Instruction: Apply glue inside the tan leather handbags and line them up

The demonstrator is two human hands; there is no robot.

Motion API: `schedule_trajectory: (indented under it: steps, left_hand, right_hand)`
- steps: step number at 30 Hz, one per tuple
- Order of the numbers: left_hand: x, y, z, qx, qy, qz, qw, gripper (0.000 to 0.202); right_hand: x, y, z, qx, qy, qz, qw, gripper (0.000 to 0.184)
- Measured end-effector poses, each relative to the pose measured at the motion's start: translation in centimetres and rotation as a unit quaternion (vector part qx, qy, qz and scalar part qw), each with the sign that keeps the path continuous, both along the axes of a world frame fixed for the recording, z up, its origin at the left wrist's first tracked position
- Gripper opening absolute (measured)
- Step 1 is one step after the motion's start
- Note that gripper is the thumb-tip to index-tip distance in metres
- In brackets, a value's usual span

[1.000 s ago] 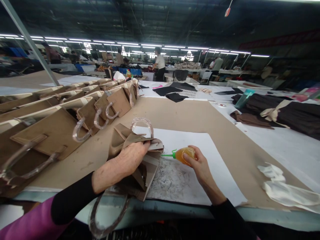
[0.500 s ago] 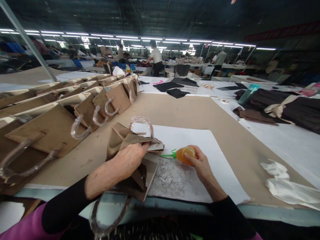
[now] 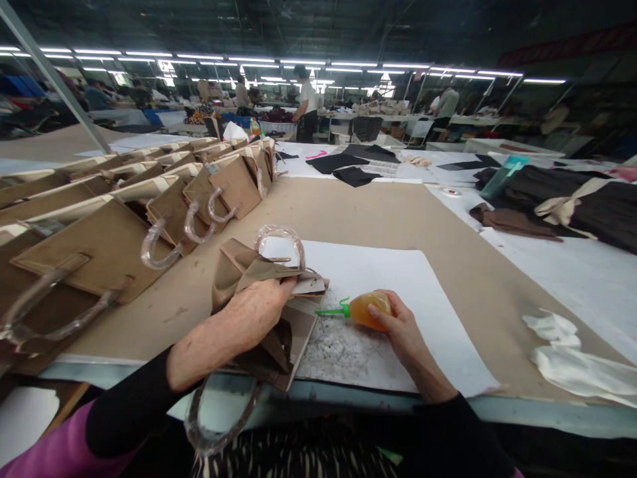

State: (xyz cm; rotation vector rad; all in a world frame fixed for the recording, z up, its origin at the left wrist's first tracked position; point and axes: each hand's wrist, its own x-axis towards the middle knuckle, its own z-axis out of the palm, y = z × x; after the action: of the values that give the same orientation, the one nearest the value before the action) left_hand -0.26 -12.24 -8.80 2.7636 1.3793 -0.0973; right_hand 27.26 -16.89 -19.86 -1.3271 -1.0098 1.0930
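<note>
A brown handbag (image 3: 239,260) lies on its side at the table's near edge, with one plastic-wrapped handle (image 3: 281,232) on the far side and another hanging over the edge. My left hand (image 3: 259,305) is closed on the bag's brown material near its opening, fingertips partly hidden. In my right hand (image 3: 398,322) is a squeeze bottle (image 3: 368,310) of amber liquid, gripped between thumb and fingers. Its thin green nozzle points left, the tip at the edge of the bag's panel; whether they touch I cannot tell. A stained white sheet (image 3: 388,265) lies beneath.
Several brown bags (image 3: 99,239) with wrapped handles stand in rows on the left. Crumpled white material (image 3: 572,358) lies at the right. Black pieces (image 3: 343,162) lie farther back, and dark fabric (image 3: 557,199) is heaped at the far right. People work in the background.
The bottle's nozzle tip has shifted slightly left along the bag's edge. Both hands keep their hold, and the view has tilted a little.
</note>
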Motion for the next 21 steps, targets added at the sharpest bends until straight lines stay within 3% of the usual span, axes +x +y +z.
schedule_trajectory:
  steps: [11, 21]
  left_hand:
    - [0.2, 0.0, 0.1, 0.011, 0.006, -0.015, 1.000, 0.038]
    - [0.2, -0.2, 0.1, 0.014, 0.035, -0.011, 0.999, 0.043]
  right_hand:
    - [-0.4, -1.9, -0.7, -0.032, 0.007, 0.036, 0.999, 0.041]
    - [-1.6, -4.2, 0.0, -0.047, 0.014, 0.060, 0.997, 0.036]
